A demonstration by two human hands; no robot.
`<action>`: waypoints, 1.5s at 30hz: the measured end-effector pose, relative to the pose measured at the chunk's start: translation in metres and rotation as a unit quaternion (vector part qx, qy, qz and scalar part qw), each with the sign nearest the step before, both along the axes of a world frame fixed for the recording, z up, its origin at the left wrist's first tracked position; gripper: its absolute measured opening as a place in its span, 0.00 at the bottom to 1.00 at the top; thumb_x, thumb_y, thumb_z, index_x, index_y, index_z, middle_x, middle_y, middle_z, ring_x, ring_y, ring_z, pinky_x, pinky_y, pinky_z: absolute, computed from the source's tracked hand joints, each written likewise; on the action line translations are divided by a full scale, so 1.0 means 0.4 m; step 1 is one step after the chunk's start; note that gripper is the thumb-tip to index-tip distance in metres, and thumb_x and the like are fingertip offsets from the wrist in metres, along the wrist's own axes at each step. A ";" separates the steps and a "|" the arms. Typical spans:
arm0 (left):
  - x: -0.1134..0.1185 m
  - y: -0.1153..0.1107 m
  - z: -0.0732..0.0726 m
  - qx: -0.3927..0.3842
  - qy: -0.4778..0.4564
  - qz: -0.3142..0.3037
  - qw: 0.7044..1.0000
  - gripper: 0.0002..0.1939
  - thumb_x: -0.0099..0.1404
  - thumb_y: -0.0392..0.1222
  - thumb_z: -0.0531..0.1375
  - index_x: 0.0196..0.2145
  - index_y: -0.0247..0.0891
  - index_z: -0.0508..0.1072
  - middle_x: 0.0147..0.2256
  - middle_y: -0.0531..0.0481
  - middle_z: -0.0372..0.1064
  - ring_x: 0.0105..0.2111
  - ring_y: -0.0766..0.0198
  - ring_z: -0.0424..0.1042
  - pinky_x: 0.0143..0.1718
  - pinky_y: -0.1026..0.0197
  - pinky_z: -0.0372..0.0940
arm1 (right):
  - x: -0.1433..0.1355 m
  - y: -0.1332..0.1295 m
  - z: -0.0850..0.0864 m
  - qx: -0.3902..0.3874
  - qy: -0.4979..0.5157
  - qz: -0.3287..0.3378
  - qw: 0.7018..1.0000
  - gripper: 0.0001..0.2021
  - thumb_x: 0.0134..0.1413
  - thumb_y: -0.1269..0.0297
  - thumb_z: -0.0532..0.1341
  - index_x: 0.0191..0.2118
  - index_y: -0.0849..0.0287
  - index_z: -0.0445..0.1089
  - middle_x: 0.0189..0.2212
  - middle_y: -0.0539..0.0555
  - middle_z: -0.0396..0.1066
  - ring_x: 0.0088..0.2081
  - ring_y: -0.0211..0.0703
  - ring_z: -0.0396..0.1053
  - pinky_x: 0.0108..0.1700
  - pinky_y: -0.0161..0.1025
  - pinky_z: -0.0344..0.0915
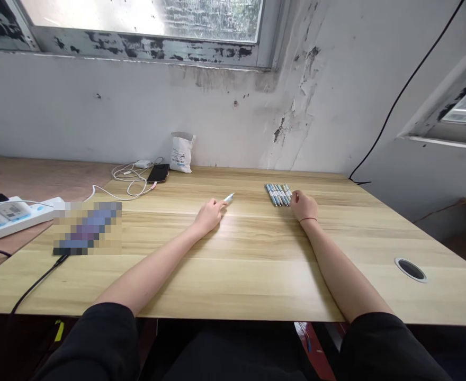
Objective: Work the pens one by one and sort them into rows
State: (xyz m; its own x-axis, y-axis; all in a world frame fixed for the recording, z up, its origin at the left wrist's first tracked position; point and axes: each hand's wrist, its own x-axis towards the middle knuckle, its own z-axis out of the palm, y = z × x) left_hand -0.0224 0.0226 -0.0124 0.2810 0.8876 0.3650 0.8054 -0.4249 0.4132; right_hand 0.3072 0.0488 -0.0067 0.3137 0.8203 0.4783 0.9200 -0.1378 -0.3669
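My left hand (209,217) is closed round a slim white and light-blue pen (229,198), whose tip points away to the right. The pen is held low over the desk; I cannot tell if it touches the wood. To the right, several similar pens (278,194) lie side by side in a tight row, blue-green with pale bands. My right hand (304,206), with a thin red cord at the wrist, is at the right end of this row. Its fingers are curled together, and what they grip, if anything, is hidden.
A wooden desk (249,275) spans the view, with a round cable hole (411,270) at right. On the left are a blurred-out device (86,230), a power strip (18,217) and white cables (132,182). A black phone (159,173) and a white packet (182,152) stand near the wall.
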 end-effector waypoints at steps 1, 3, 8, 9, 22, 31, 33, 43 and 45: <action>0.001 0.002 0.001 -0.005 -0.042 -0.005 0.999 0.20 0.62 0.30 0.47 0.44 0.43 0.72 0.35 0.49 0.62 0.33 0.64 0.66 0.40 0.61 0.61 | -0.025 -0.008 0.006 0.020 0.002 0.031 0.999 0.13 0.55 0.66 0.51 0.37 0.60 0.72 0.29 0.58 0.72 0.30 0.43 0.65 0.29 0.35 0.53; 0.008 0.003 0.002 -0.020 -0.140 -0.018 0.990 0.20 0.61 0.29 0.45 0.41 0.42 0.73 0.34 0.50 0.63 0.32 0.66 0.66 0.41 0.62 0.62 | -0.096 -0.032 0.016 0.041 0.030 0.108 0.993 0.12 0.54 0.66 0.52 0.36 0.60 0.72 0.27 0.56 0.71 0.29 0.42 0.64 0.29 0.35 0.53; 0.034 -0.009 0.008 -0.073 -0.329 -0.039 0.941 0.14 0.65 0.39 0.47 0.44 0.39 0.69 0.33 0.51 0.66 0.28 0.68 0.67 0.32 0.65 0.64 | -0.304 -0.125 0.019 -0.022 0.139 0.379 0.915 0.15 0.57 0.58 0.51 0.33 0.60 0.71 0.25 0.52 0.70 0.27 0.38 0.63 0.29 0.34 0.55; 0.038 -0.015 0.010 -0.069 -0.338 -0.045 0.937 0.13 0.65 0.41 0.49 0.44 0.39 0.68 0.34 0.51 0.67 0.29 0.68 0.67 0.33 0.65 0.64 | -0.333 -0.141 0.016 -0.048 0.156 0.414 0.895 0.16 0.58 0.56 0.50 0.34 0.60 0.70 0.25 0.52 0.70 0.27 0.38 0.63 0.29 0.33 0.55; 0.034 -0.051 0.028 0.129 -0.068 -0.049 0.988 0.14 0.68 0.46 0.48 0.46 0.41 0.66 0.37 0.49 0.71 0.35 0.65 0.69 0.39 0.63 0.62 | -0.318 -0.128 -0.002 -0.055 0.135 0.417 0.897 0.12 0.57 0.61 0.51 0.31 0.58 0.69 0.23 0.51 0.69 0.24 0.38 0.62 0.29 0.34 0.56; 0.024 -0.054 0.045 0.236 0.090 -0.019 0.967 0.17 0.66 0.44 0.50 0.52 0.48 0.66 0.49 0.44 0.64 0.52 0.53 0.59 0.53 0.49 0.48 | -0.259 -0.095 -0.002 0.022 -0.015 0.369 0.929 0.11 0.58 0.65 0.51 0.34 0.57 0.71 0.30 0.55 0.72 0.34 0.44 0.66 0.38 0.38 0.55; 0.015 -0.041 0.042 0.193 0.114 -0.015 0.975 0.15 0.67 0.47 0.49 0.47 0.44 0.69 0.43 0.43 0.68 0.47 0.55 0.64 0.50 0.51 0.51 | -0.254 -0.093 0.001 0.036 -0.008 0.356 0.934 0.11 0.58 0.64 0.51 0.34 0.57 0.70 0.31 0.56 0.73 0.35 0.44 0.67 0.40 0.39 0.55; 0.020 -0.034 0.037 0.176 0.157 -0.022 0.972 0.17 0.69 0.50 0.44 0.38 0.39 0.68 0.32 0.45 0.66 0.33 0.60 0.66 0.31 0.60 0.54 | -0.251 -0.079 0.009 -0.119 0.325 0.392 0.852 0.24 0.55 0.43 0.48 0.25 0.60 0.65 0.19 0.49 0.62 0.23 0.36 0.59 0.28 0.34 0.57; 0.024 -0.039 0.043 0.180 0.149 -0.023 0.972 0.17 0.69 0.50 0.44 0.37 0.40 0.68 0.31 0.45 0.66 0.33 0.59 0.66 0.31 0.59 0.54 | -0.257 -0.084 0.017 -0.132 0.396 0.396 0.818 0.24 0.54 0.42 0.49 0.23 0.59 0.63 0.17 0.48 0.57 0.21 0.34 0.55 0.25 0.33 0.54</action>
